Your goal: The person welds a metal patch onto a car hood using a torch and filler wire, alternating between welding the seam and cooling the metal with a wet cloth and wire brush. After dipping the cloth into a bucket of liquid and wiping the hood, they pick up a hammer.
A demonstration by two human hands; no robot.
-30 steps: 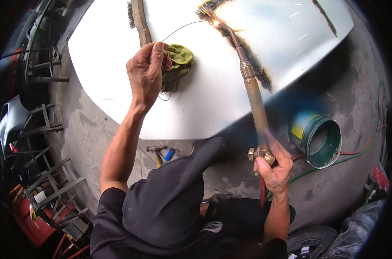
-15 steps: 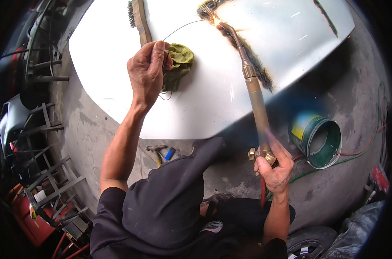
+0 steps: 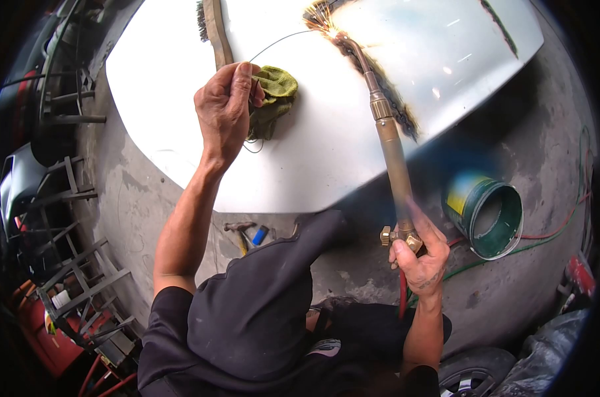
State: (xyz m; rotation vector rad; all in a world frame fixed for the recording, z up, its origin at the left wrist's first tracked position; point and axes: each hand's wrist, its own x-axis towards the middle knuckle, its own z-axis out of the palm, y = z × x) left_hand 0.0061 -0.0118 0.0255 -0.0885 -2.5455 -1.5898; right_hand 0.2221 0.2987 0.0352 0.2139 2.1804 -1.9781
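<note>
My left hand [image 3: 228, 99] pinches a thin welding rod [image 3: 278, 43] between thumb and fingers, its far end reaching the bright flame. In my right hand [image 3: 420, 255] is a brass gas torch [image 3: 394, 155], gripped near its valve knobs. The torch tip touches or nearly touches a scorched, dark seam on a white car panel [image 3: 287, 165], and sparks [image 3: 323, 20] spray from that spot. A crumpled green cloth [image 3: 277, 92] lies on the panel just beside my left hand. Behind the hand rests a wire brush [image 3: 215, 30] with a wooden handle.
A green bucket [image 3: 488, 215] lies tipped on the floor at right, near red and green hoses [image 3: 538, 238]. A hammer [image 3: 239, 231] is on the floor below the panel. Metal frames [image 3: 75, 264] stand at left. A wheel [image 3: 478, 370] sits at lower right.
The spray of sparks at the torch tip has grown wider and brighter. Both hands, the torch and the rod stay almost in the same place.
</note>
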